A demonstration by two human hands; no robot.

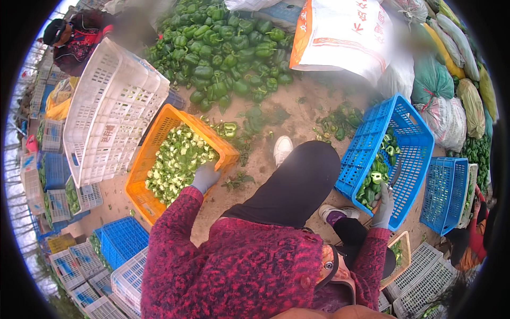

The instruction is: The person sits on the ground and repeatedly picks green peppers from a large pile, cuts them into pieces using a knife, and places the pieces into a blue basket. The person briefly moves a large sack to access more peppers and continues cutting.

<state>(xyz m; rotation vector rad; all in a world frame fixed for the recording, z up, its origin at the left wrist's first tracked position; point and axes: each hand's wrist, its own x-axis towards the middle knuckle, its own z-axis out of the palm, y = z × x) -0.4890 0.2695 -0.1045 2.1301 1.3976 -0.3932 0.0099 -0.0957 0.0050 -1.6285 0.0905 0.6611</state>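
Observation:
My left hand (205, 177), in a grey glove, is over the right side of an orange crate (139, 186). Pale green pepper cores and trimmings (178, 159) fill much of that crate; the hand's fingertips are too unclear to read. At the near side of a tilted blue crate (411, 154) is my right hand (383, 207), also gloved, its fingers curled round something small I cannot make out. Just beyond those fingers lies a cut green pepper (376, 177) with its pale inside showing, among other green peppers (392, 149) in the blue crate.
A large heap of green peppers (223, 48) lies ahead, beside a white sack (345, 40). A white crate (109, 114) leans at the left, near another person (79, 40). Stacked crates (125, 239) stand at both sides; full sacks (443, 117) line the right. Leafy scraps litter the ground.

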